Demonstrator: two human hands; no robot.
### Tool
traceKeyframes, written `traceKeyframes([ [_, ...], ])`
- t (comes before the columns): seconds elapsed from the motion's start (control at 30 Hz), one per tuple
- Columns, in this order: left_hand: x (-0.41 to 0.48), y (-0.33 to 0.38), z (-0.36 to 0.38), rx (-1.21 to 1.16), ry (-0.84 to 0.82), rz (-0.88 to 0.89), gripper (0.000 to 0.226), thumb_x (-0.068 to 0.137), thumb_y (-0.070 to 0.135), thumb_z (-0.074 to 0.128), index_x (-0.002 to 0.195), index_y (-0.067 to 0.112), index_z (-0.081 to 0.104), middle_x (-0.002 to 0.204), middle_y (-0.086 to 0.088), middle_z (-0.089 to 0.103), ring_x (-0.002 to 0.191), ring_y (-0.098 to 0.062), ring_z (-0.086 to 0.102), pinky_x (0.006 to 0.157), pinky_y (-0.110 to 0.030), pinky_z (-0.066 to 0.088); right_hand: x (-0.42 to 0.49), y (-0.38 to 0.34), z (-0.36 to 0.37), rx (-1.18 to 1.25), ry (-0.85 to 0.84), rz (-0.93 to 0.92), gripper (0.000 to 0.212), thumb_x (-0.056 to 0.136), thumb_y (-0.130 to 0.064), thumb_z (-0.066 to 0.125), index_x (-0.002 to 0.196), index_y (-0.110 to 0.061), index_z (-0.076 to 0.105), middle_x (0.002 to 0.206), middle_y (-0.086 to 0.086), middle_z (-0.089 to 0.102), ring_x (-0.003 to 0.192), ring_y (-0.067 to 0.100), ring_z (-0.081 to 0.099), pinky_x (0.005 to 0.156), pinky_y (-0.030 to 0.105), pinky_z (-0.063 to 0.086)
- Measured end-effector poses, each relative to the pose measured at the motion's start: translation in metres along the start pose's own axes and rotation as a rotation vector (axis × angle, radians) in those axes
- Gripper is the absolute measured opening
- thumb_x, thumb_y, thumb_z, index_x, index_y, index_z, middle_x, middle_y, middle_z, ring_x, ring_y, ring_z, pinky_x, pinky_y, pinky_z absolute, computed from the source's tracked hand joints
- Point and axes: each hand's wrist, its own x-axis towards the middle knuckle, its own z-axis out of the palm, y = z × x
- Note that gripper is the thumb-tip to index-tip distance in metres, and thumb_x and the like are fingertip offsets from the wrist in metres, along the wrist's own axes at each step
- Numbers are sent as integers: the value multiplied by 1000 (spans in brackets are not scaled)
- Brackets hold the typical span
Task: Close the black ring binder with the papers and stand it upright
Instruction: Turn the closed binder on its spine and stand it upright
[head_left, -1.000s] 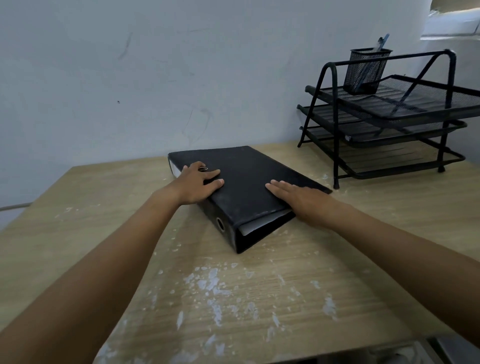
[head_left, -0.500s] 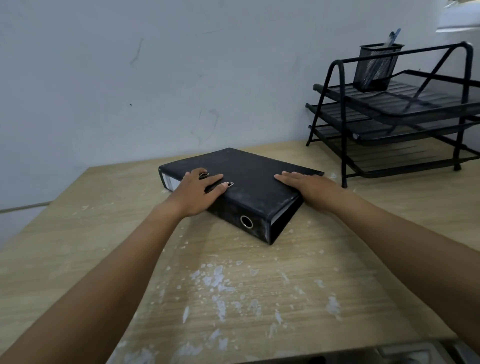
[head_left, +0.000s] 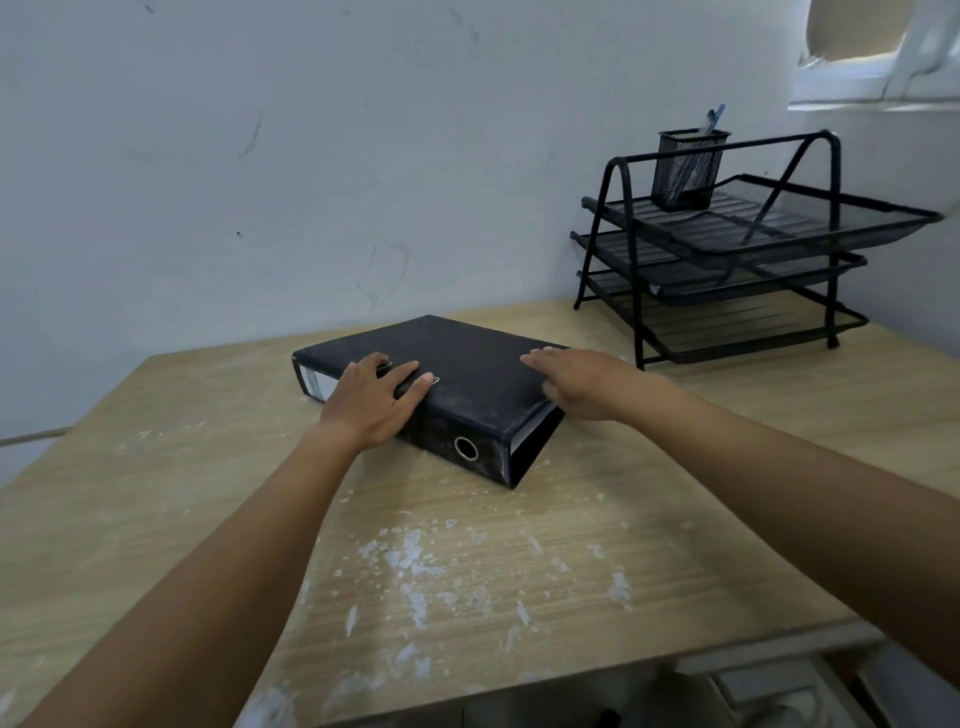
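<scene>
The black ring binder (head_left: 470, 364) lies flat and closed on the wooden table (head_left: 519, 561), in the middle of the far half. Its spine with a metal ring hole faces me, and white paper edges show at its right end. My left hand (head_left: 371, 402) rests over the spine's left part, fingers on the cover beside two small metal slots. My right hand (head_left: 582, 382) lies flat on the cover's right edge, fingers pointing left, thumb hidden.
A black three-tier wire letter tray (head_left: 727, 270) stands at the back right, close to the binder's far corner, with a mesh pen cup (head_left: 685, 169) on top. A pale wall runs behind the table. White flecks mark the near tabletop.
The binder has turned under both hands, so its spine now faces me more squarely and its right end has swung toward the letter tray. Both hands stayed on it.
</scene>
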Motion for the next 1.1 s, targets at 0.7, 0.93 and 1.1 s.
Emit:
traceKeyframes([
  [0.7, -29, -52, -20, 87, 19, 243, 102, 68, 51, 76, 150, 25, 21, 144, -2, 43, 133, -23, 38, 115, -36, 23, -8, -114, 12, -165, 22, 23, 92, 79, -67, 58, 144, -9, 27, 137, 16, 45, 124, 38, 46, 97, 54, 43],
  [0.93, -6, -64, -20, 135, -76, 216, 116, 54, 71, 73, 149, 25, 26, 157, 0, 28, 146, -19, 22, 120, -39, 16, 2, -101, 19, -186, 75, -32, 96, 76, -70, 59, 146, -12, 26, 134, 12, 48, 119, 33, 50, 90, 48, 48],
  [1.1, -12, -61, -15, 119, -14, 208, 113, 56, 75, 68, 149, 23, 27, 157, 4, 28, 146, -18, 22, 118, -36, 17, 9, -83, 17, -190, 69, -95, 101, 75, -72, 59, 150, -17, 21, 144, 5, 43, 127, 28, 46, 90, 43, 47],
])
